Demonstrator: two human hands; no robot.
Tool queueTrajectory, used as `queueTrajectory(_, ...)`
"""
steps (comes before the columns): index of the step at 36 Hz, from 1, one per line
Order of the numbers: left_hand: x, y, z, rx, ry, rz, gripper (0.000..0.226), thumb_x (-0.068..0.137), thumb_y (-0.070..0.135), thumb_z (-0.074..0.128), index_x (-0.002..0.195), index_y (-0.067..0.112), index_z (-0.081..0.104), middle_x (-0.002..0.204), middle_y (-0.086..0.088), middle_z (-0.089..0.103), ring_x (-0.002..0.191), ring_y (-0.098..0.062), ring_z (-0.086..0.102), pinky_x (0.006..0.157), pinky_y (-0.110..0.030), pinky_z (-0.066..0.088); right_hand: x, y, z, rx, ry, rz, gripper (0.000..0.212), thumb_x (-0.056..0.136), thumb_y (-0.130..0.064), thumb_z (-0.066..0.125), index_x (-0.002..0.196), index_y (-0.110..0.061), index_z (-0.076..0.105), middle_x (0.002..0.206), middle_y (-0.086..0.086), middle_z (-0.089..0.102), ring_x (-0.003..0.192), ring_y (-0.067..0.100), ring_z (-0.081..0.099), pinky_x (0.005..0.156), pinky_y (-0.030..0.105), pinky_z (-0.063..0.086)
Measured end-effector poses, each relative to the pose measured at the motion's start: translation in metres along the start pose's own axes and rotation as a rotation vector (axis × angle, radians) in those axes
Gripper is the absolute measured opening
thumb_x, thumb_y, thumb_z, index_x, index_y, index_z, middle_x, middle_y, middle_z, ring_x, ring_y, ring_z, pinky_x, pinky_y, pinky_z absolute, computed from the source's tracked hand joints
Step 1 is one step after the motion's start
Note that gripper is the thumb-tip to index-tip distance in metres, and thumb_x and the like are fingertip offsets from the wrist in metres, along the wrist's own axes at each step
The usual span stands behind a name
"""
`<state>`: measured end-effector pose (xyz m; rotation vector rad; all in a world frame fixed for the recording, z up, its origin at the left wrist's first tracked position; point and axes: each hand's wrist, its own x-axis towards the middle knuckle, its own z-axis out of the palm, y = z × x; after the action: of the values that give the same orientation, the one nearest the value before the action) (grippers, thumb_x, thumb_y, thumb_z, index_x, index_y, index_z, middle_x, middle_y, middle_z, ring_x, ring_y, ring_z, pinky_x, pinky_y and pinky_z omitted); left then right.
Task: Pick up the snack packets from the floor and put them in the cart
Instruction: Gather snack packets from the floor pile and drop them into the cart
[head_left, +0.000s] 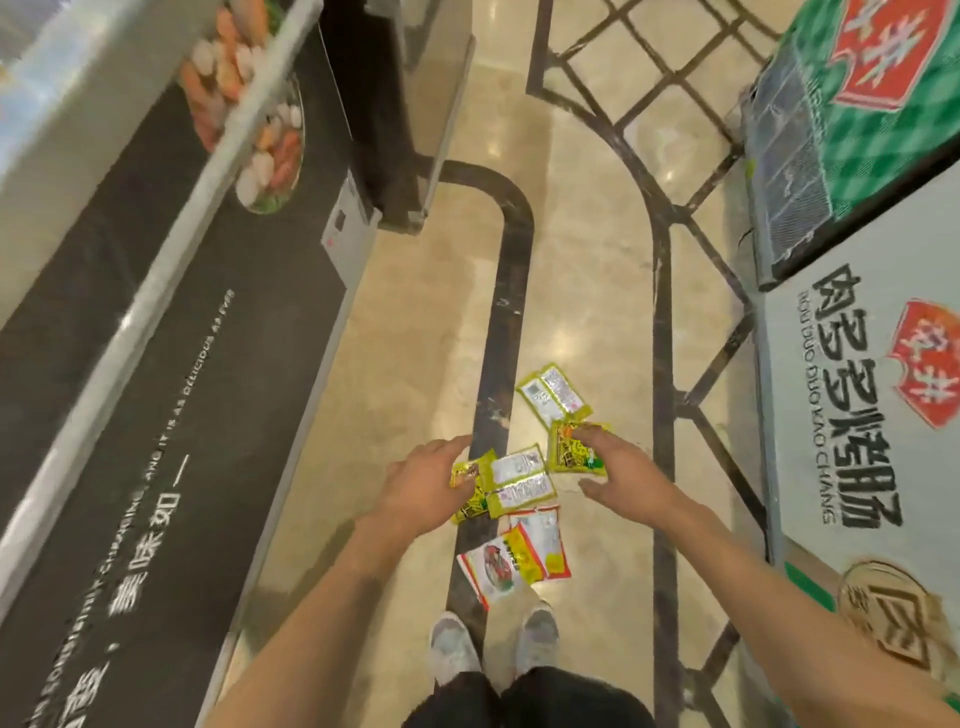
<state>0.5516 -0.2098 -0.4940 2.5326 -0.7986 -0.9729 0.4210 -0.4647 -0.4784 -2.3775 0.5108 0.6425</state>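
Several snack packets lie on the shiny beige floor in front of my shoes. A yellow-green packet (554, 393) lies farthest away, white back up. Another yellow-green packet (571, 453) is partly under the fingers of my right hand (626, 480), whose thumb and fingers are spread. Two overlapping yellow-green packets (511, 483) sit beside my left hand (423, 483), and its straight fingers cover their left edge. Red-and-white packets (511, 561) lie nearest my feet. I cannot tell whether either hand touches a packet. No cart is in view.
A long black display case (171, 364) with food pictures runs along the left. A white and green printed display unit (857, 364) stands at the right. Dark inlaid lines (511, 291) cross the floor aisle between them. My grey shoes (493, 649) are at the bottom.
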Motion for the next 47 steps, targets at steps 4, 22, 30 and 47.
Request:
queueTrajectory(4,0.064,-0.043,0.085,-0.014,-0.079,-0.046,0.064,0.080,0.042,0.061,0.139,0.044,0.037,0.127,0.001,0.057,0.121,-0.023,0.051,0.100,-0.047,0.043,0.068,0.053,0.072,-0.046,-0.067,-0.032,0.071,0.081,-0.020,0.071,0.143,-0.019,0.038,0.145,0.004,0.044,0.132,0.020,0.042,0.104,0.024,0.031)
queueTrajectory(22,0.257,-0.196,0.378,0.268,-0.125,-0.049,0.114,0.066,0.056,0.078,0.151,0.045,0.003,0.162,0.003,-0.007,0.149,-0.033,-0.004,0.108,-0.060,0.032,0.302,0.246,0.328,-0.597,-0.108,-0.313,0.102,0.066,-0.076,0.059,0.146,-0.048,0.003,0.160,0.003,-0.004,0.147,0.031,-0.005,0.117,0.054,0.005)
queueTrajectory(30,0.260,-0.199,0.398,0.377,-0.080,-0.063,0.117,0.072,0.054,0.076,0.150,0.040,-0.010,0.160,-0.002,0.002,0.145,-0.034,0.009,0.103,-0.055,0.039,0.304,0.251,0.352,-0.666,-0.105,-0.317,0.104,0.072,-0.054,0.070,0.149,-0.031,0.005,0.155,0.013,0.012,0.146,0.033,-0.003,0.116,0.057,-0.002)
queueTrajectory(47,0.266,-0.179,0.257,0.276,0.058,0.008,0.079,0.072,0.059,0.055,0.144,0.048,0.024,0.142,0.000,0.041,0.125,-0.026,0.038,0.094,-0.042,0.048,0.272,0.202,0.230,-0.219,0.122,-0.167,0.091,0.070,-0.048,0.065,0.148,-0.029,0.021,0.135,0.001,0.032,0.128,0.019,0.034,0.103,0.030,0.039)
